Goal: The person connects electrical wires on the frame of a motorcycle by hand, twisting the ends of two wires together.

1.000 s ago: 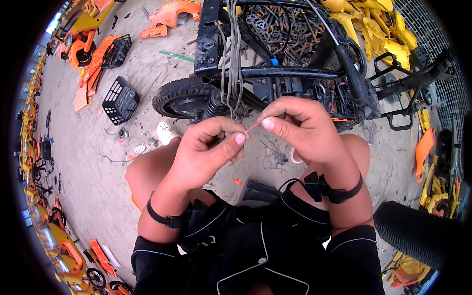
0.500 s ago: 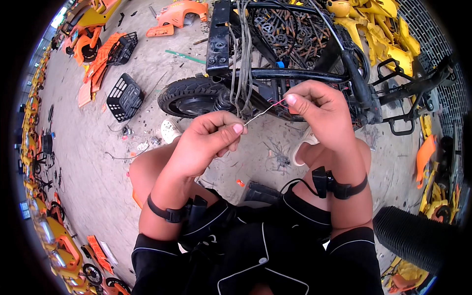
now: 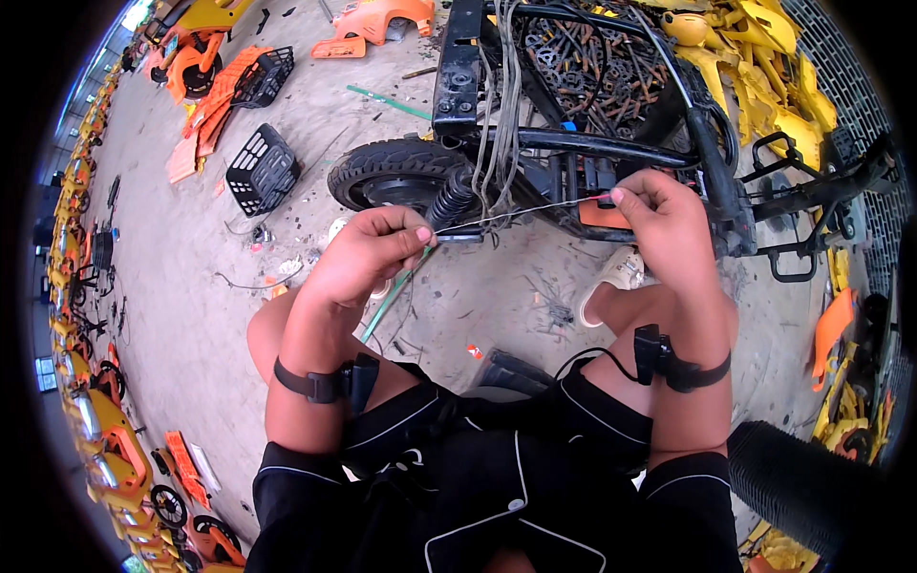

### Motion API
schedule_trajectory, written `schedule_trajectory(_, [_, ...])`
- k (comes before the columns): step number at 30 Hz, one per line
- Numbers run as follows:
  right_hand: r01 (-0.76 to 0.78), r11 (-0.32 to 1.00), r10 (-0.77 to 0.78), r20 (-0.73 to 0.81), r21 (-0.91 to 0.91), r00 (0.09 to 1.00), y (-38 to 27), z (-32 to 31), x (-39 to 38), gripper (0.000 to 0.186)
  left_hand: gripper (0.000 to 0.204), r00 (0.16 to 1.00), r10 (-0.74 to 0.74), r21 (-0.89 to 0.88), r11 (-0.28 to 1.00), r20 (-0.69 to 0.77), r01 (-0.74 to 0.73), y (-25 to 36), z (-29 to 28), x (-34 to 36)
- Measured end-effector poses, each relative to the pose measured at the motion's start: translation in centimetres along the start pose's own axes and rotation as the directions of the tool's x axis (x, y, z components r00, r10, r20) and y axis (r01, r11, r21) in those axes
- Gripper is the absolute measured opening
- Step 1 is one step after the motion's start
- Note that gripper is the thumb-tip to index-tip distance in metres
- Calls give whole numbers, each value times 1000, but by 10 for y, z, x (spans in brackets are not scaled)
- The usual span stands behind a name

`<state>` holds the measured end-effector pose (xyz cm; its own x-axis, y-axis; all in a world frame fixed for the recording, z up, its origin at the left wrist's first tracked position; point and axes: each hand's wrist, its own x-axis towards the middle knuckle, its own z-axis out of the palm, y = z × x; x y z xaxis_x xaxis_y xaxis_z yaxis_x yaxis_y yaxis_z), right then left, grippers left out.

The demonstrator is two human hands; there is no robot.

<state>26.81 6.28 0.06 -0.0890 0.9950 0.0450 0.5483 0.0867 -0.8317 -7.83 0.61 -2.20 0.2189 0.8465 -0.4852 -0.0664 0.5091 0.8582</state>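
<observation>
A thin wire (image 3: 521, 212), pale along most of its length and pink-red at the right end, stretches between my two hands. My left hand (image 3: 373, 256) pinches its left end between thumb and fingertips. My right hand (image 3: 664, 234) grips the reddish end, higher up, in front of the black frame. Behind the wire stands the black vehicle frame (image 3: 597, 145) with a wheel (image 3: 368, 167), a coil spring (image 3: 449, 201) and long grey cables (image 3: 501, 129) hanging over it.
Rusty parts (image 3: 602, 67) fill the frame's middle. Yellow panels (image 3: 793, 124) pile at right, orange panels (image 3: 377, 19) lie at the back, and a black basket (image 3: 263, 172) rests at left. A green strip (image 3: 387, 301) shows below my left hand. A ridged black object (image 3: 783, 477) is at lower right.
My hands have drawn apart, my left leftward and my right rightward and up, so a much longer stretch of wire shows between them. The view has shifted slightly.
</observation>
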Motion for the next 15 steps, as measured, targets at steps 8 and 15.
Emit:
schedule_trajectory(8, [-156,977,143,-95,-147,985,9,-20,-2,18,7,1000,-15,-1,1000,6,15,-3,-17,-14])
schedule_trajectory(15, [-94,965,69,-108,-244,992,26,-24,-4,16,19,998,-18,575,818,54,-16,-3,-30,-9])
